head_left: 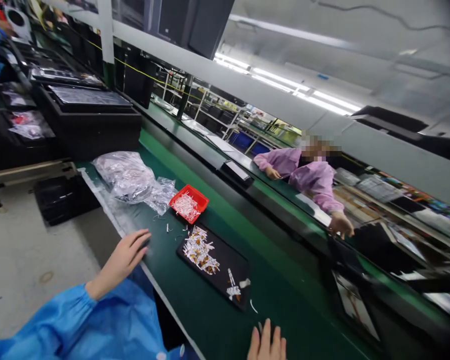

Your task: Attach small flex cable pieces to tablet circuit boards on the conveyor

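My left hand [122, 257] is held over the near edge of the green bench [195, 310], fingers stretched out and nothing in them. Low in the view, my right hand [267, 344] lies by the bench top with its fingers spread, partly cut off by the frame. Between the hands is a black tray [225, 255] bearing a pile of small white-and-amber strips [200, 252] and a few apart at its near end. A curved white strip [253, 306] lies just off the tray, close to my right hand. Beyond the tray stands a red bin [199, 197] filled with thin white strips [185, 206].
A clear plastic bag [125, 175] with contents rests at the bench's far left, near stacked black panels [93, 107]. Across the line, a person in a pink jacket [315, 175] reaches toward a black-framed panel [354, 295]. A black crate [62, 197] sits below left.
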The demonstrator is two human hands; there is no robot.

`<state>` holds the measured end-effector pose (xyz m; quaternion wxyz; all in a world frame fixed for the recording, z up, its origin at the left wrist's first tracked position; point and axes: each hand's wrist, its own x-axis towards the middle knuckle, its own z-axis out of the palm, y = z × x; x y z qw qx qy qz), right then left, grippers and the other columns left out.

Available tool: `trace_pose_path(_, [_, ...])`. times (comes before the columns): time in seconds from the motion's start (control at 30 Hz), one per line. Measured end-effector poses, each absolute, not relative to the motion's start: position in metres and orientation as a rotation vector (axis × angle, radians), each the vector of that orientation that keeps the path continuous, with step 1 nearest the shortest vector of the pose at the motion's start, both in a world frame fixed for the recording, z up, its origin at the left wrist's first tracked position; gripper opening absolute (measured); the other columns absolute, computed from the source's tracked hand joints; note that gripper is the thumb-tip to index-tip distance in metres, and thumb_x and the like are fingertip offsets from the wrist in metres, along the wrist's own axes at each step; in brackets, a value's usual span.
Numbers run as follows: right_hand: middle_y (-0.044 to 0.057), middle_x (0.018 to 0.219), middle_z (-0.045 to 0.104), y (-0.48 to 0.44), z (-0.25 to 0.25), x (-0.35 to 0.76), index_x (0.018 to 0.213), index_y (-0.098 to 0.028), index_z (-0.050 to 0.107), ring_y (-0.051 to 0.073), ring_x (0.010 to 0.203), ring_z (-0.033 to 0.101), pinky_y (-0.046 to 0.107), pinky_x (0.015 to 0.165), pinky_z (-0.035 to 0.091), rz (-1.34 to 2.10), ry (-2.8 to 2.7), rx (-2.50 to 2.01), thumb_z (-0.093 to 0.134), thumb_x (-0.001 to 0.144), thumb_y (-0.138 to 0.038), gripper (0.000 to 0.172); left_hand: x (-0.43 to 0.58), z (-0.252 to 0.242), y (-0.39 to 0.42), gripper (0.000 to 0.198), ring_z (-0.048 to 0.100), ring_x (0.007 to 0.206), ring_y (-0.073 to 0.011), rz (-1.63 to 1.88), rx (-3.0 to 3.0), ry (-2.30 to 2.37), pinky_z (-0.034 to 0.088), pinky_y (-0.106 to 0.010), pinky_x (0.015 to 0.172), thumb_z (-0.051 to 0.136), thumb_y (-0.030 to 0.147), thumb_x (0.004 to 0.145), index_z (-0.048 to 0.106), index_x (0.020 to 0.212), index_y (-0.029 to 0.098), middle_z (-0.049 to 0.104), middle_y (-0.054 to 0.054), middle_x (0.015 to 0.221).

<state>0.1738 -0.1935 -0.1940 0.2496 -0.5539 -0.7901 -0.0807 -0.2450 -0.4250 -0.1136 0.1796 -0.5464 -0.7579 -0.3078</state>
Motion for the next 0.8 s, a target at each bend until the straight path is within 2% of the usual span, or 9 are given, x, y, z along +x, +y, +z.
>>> trace_pose_path(0.1, [0.025, 0.140, 0.057, -0.202, -0.190, 0.166, 0.155, -0.020, 0.042, 0.052, 0.126, 0.054, 0.070, 0.085, 0.051, -0.242, -2.096, -1.500, 0.025, 0.100, -0.063, 0.072, -0.245, -0.135, -0.420, 0.046, 0.048, 0.136, -0.0297, -0.753, -1.467, -2.148, 0.031, -0.041, 0.113, 0.038, 0.031, 0.105, 0.048, 0.146, 0.013, 0.050, -0.015, 0.149])
trace_pose_path(0.17, [0.026, 0.143, 0.053, -0.208, -0.182, 0.159, 0.159, -0.020, 0.035, 0.054, 0.127, 0.053, 0.072, 0.087, 0.049, -0.278, -2.082, -1.467, 0.025, 0.102, -0.058, 0.069, -0.246, -0.140, -0.416, 0.050, 0.042, 0.142, -0.0309, -0.675, -1.484, -2.140, 0.023, -0.041, 0.117, 0.038, 0.032, 0.104, 0.047, 0.149, 0.013, 0.044, -0.015, 0.154])
trace_pose_path(0.3, [0.026, 0.148, 0.048, -0.218, -0.162, 0.151, 0.161, -0.022, 0.028, 0.054, 0.130, 0.050, 0.074, 0.089, 0.047, -0.263, -2.138, -1.426, 0.027, 0.104, -0.055, 0.066, -0.252, -0.137, -0.412, 0.059, 0.031, 0.149, -0.0325, -0.555, -1.538, -2.170, 0.019, -0.040, 0.119, 0.038, 0.042, 0.105, 0.042, 0.153, 0.009, 0.032, -0.018, 0.161])
trace_pose_path(0.4, [0.024, 0.148, 0.049, -0.221, -0.150, 0.149, 0.158, -0.019, 0.036, 0.053, 0.130, 0.050, 0.073, 0.092, 0.047, -0.191, -2.127, -1.471, 0.027, 0.104, -0.056, 0.066, -0.255, -0.135, -0.410, 0.068, 0.026, 0.152, -0.0331, -0.500, -1.551, -2.201, 0.020, -0.042, 0.120, 0.035, 0.049, 0.105, 0.029, 0.159, 0.008, 0.028, -0.019, 0.162])
trace_pose_path(0.53, [0.026, 0.144, 0.052, -0.222, -0.141, 0.145, 0.148, -0.010, 0.051, 0.052, 0.129, 0.051, 0.071, 0.094, 0.048, -0.138, -2.103, -1.499, 0.025, 0.104, -0.058, 0.070, -0.260, -0.135, -0.403, 0.081, 0.023, 0.152, -0.0368, -0.491, -1.526, -2.237, 0.028, -0.048, 0.118, 0.033, 0.058, 0.103, 0.011, 0.162, 0.005, 0.023, -0.025, 0.162])
trace_pose_path(0.7, [0.029, 0.143, 0.052, -0.224, -0.131, 0.140, 0.137, 0.001, 0.058, 0.052, 0.131, 0.050, 0.068, 0.100, 0.045, -0.115, -2.106, -1.493, 0.022, 0.104, -0.059, 0.078, -0.264, -0.133, -0.372, 0.090, 0.021, 0.150, -0.0452, -0.533, -1.587, -2.299, 0.036, -0.058, 0.114, 0.038, 0.061, 0.101, 0.002, 0.162, 0.004, 0.011, -0.032, 0.162])
trace_pose_path(0.8, [0.029, 0.142, 0.053, -0.224, -0.127, 0.138, 0.135, 0.002, 0.060, 0.051, 0.131, 0.050, 0.067, 0.101, 0.044, -0.082, -2.098, -1.525, 0.019, 0.103, -0.062, 0.082, -0.259, -0.129, -0.351, 0.089, 0.024, 0.151, -0.0394, -0.575, -1.731, -2.291, 0.036, -0.055, 0.117, 0.041, 0.055, 0.102, -0.003, 0.162, 0.008, 0.018, -0.027, 0.163])
